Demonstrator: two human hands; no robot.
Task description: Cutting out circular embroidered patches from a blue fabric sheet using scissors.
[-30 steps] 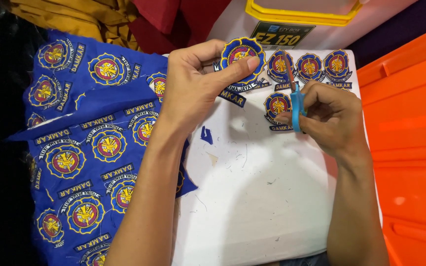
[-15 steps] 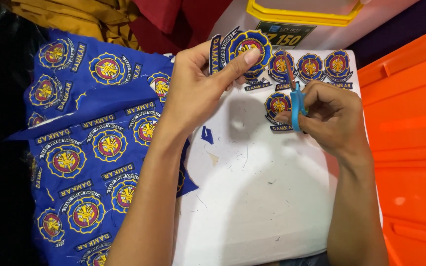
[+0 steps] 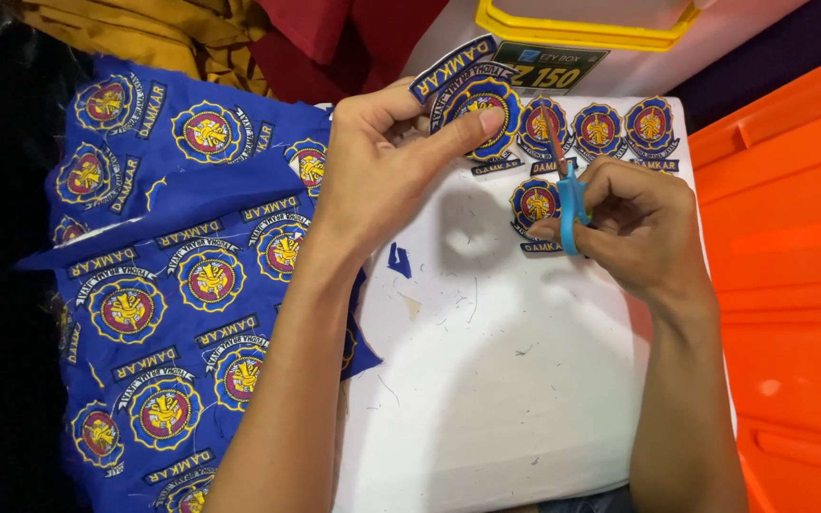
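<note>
Embroidered cloth patch (image 3: pixel 480 109), matt; scissors (image 3: pixel 565 180) w/ glossy plastic handles.

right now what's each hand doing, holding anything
Left hand: closed on a cut-out blue embroidered patch, pinched between thumb and fingers.
Right hand: closed on blue-handled scissors, blades pointing away over the white board.

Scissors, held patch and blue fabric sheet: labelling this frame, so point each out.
scissors (image 3: pixel 570 204), head view, blue handle.
held patch (image 3: pixel 475 109), head view, round emblem centre.
blue fabric sheet (image 3: pixel 182 285), head view, middle of uncut cloth.
</note>
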